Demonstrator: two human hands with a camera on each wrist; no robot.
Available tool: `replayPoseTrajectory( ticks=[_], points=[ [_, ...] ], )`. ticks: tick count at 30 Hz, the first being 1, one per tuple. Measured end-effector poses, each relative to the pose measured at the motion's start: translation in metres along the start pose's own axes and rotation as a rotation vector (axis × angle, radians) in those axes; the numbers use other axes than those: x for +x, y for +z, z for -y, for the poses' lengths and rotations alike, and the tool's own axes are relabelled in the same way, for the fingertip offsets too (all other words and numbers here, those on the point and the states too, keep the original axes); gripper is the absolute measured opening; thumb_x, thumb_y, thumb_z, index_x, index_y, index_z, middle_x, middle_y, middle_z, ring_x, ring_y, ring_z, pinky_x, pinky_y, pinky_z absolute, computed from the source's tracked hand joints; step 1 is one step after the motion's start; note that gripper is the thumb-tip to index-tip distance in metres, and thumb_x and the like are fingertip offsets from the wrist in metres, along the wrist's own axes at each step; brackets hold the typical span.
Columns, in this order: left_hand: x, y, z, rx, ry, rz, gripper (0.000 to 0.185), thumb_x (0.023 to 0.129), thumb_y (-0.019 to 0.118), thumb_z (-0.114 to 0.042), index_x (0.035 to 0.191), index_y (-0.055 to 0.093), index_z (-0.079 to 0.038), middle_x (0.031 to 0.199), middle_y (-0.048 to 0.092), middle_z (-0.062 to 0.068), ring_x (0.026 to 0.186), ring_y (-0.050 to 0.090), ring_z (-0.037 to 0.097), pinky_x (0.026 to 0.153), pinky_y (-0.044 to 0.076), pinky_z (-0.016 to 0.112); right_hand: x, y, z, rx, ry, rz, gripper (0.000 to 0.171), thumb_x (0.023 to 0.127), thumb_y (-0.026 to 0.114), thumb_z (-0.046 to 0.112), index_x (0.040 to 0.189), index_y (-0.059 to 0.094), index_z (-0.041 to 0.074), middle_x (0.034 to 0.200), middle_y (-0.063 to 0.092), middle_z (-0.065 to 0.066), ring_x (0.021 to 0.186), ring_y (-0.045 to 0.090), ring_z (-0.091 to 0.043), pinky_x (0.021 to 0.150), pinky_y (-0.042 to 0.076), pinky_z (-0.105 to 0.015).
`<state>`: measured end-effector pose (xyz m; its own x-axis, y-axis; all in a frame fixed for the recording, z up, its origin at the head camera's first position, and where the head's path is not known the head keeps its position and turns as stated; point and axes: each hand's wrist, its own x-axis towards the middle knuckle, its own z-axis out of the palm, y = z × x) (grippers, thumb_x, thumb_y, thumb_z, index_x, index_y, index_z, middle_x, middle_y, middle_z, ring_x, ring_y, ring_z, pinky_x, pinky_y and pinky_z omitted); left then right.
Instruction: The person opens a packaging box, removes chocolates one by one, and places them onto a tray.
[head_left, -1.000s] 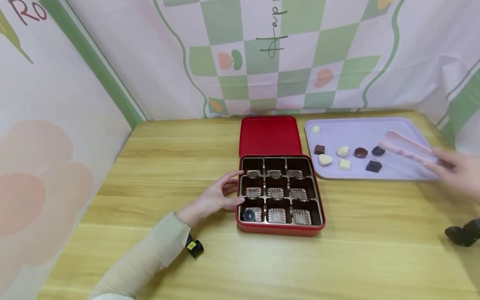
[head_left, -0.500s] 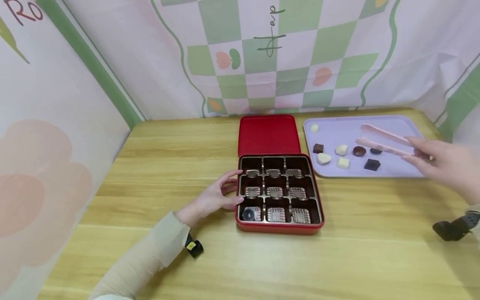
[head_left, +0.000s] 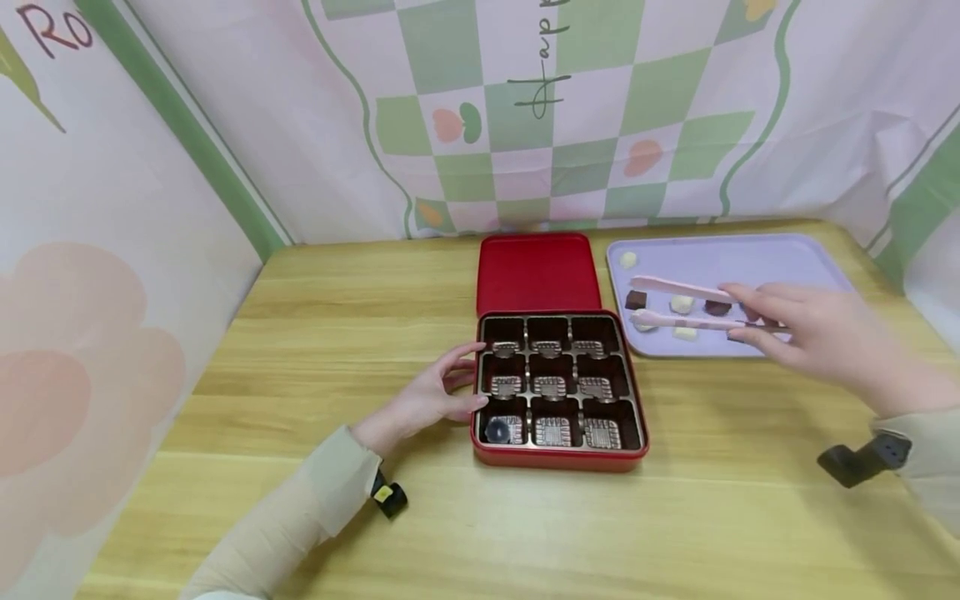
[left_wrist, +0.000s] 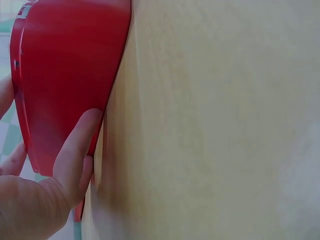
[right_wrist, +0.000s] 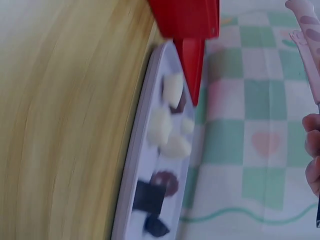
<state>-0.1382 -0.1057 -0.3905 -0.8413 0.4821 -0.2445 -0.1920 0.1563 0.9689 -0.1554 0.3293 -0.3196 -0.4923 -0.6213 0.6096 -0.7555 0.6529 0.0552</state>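
An open red tin [head_left: 561, 459] has a brown insert with several compartments; a dark round chocolate [head_left: 498, 430] lies in its front left one. My left hand [head_left: 427, 396] rests against the tin's left side, fingertips on the rim. In the left wrist view, extended fingers touch the red wall. My right hand [head_left: 817, 337] holds pink tongs [head_left: 686, 288], their arms spread apart above the lilac tray [head_left: 780, 254]. Beneath and between the tips are a brown chocolate cube [head_left: 636, 300] and a white chocolate [head_left: 645, 327], the latter partly covered by the lower arm.
Further chocolates lie on the tray: a small white one [head_left: 628, 260], a white chunk [head_left: 682, 304], a pale square [head_left: 685, 333] and darker pieces partly behind the hand. The red lid [head_left: 538, 275] lies behind the tin. A patterned cloth [head_left: 517, 100] hangs along the table's back edge.
My right hand has carried the tongs leftward across the tray, from its right side to the pieces near its left edge. The left hand and tin have stayed in place.
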Motion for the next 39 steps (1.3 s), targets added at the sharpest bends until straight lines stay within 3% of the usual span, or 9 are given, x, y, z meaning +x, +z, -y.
replayPoseTrajectory(
  ticks=[6,10,14,18,23,28,39],
  points=[
    [0.000,0.000,0.001,-0.008,0.003,-0.005,0.076,0.084,0.065,0.005,0.147,0.031,-0.022,0.145,0.034,0.019,0.134,0.035,0.036,0.081,0.059,0.039,0.013,0.010,0.018,0.042,-0.081,-0.031,0.061,0.096,0.036,0.058,0.117,0.066,0.009,0.067,0.056,0.003,0.052,0.038,-0.004,0.042,0.035,-0.023],
    [0.000,-0.001,0.002,-0.003,0.014,-0.003,0.076,0.085,0.065,0.004,0.148,0.030,-0.020,0.145,0.034,0.019,0.133,0.036,0.036,0.081,0.058,0.039,0.023,0.020,0.034,0.064,-0.149,-0.014,0.061,0.097,0.035,0.057,0.116,0.066,0.008,0.075,0.065,-0.004,0.051,0.048,-0.009,0.039,0.043,-0.027],
    [-0.001,-0.002,0.002,0.007,0.017,-0.005,0.075,0.085,0.065,0.002,0.148,0.030,-0.020,0.145,0.034,0.020,0.133,0.035,0.037,0.082,0.058,0.039,0.036,0.030,0.052,0.125,-0.224,0.045,0.061,0.097,0.036,0.054,0.111,0.068,0.004,0.088,0.072,-0.010,0.064,0.064,-0.019,0.048,0.053,-0.033],
    [0.000,-0.002,0.003,0.002,0.012,-0.004,0.075,0.085,0.066,0.002,0.147,0.031,-0.020,0.145,0.034,0.020,0.133,0.035,0.036,0.081,0.059,0.039,0.049,0.038,0.068,0.164,-0.266,0.103,0.057,0.096,0.040,0.053,0.109,0.070,0.006,0.089,0.073,-0.006,0.070,0.067,-0.020,0.051,0.055,-0.033],
    [0.001,-0.002,0.003,0.005,0.015,-0.002,0.075,0.085,0.066,0.003,0.147,0.032,-0.021,0.144,0.036,0.019,0.133,0.037,0.036,0.081,0.059,0.039,0.062,0.045,0.083,0.153,-0.267,0.248,0.050,0.093,0.050,0.052,0.111,0.069,0.010,0.092,0.072,-0.003,0.071,0.067,-0.016,0.054,0.055,-0.031],
    [0.001,-0.001,0.002,0.008,0.016,0.005,0.074,0.085,0.065,0.003,0.147,0.032,-0.020,0.144,0.036,0.019,0.133,0.037,0.035,0.081,0.059,0.039,0.075,0.047,0.095,0.112,-0.273,0.403,0.045,0.083,0.068,0.044,0.114,0.068,0.012,0.090,0.069,-0.002,0.070,0.066,-0.015,0.054,0.054,-0.030],
    [0.002,0.000,0.004,0.003,0.020,-0.004,0.072,0.086,0.064,0.003,0.146,0.032,-0.019,0.143,0.036,0.020,0.133,0.037,0.037,0.081,0.059,0.040,0.099,0.055,0.107,0.072,-0.315,0.496,0.040,0.080,0.071,0.043,0.107,0.071,0.014,0.079,0.067,0.001,0.057,0.058,-0.011,0.045,0.047,-0.027]
  ],
)
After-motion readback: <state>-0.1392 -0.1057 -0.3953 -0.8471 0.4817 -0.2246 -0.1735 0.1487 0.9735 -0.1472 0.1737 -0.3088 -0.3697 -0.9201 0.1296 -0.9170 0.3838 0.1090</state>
